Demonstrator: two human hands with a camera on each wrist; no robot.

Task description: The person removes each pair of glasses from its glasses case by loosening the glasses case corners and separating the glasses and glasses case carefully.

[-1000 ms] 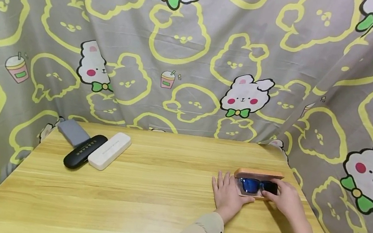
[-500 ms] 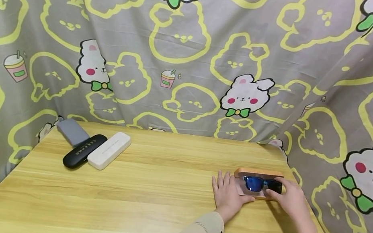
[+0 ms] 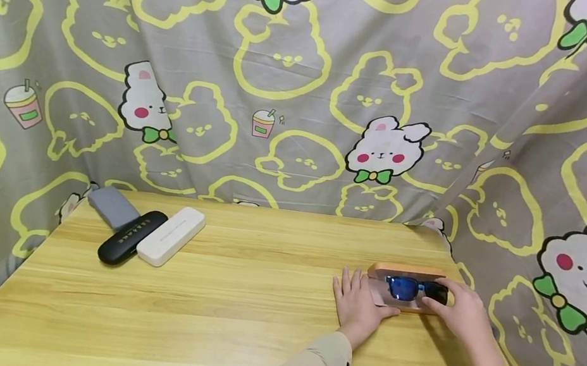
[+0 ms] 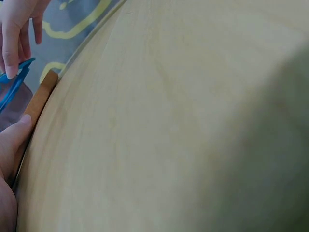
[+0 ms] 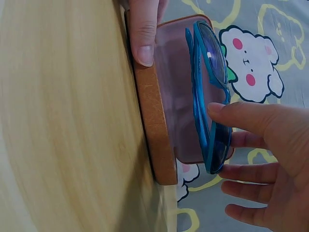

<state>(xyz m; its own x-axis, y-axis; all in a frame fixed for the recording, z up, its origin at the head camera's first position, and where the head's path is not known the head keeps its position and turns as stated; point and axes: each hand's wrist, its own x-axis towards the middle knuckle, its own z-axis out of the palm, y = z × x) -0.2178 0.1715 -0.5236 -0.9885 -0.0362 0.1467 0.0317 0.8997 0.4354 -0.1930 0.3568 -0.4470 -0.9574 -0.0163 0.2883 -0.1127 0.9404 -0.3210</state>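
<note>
Blue-framed sunglasses (image 3: 403,289) with dark blue lenses are pinched at their right end between the thumb and fingers of my right hand (image 3: 463,311). In the right wrist view the temples are folded, and the sunglasses (image 5: 223,145) stand tilted above the lining of an opened brown glasses case (image 5: 155,108). That case lies on the right part of the table, its lid (image 3: 406,269) raised at the back. My left hand (image 3: 357,308) rests at its left end, fingers straight and spread, thumb on the front wall.
At the table's left lie a grey case (image 3: 113,207), a black glasses case (image 3: 131,239) and a white glasses case (image 3: 171,237), close together. A patterned curtain (image 3: 309,83) hangs behind the wooden table (image 3: 189,333) and on both sides. Each wrist wears a small black device.
My right hand has moved a little to the right and up with the sunglasses. The left hand and the brown glasses case have stayed in place.
</note>
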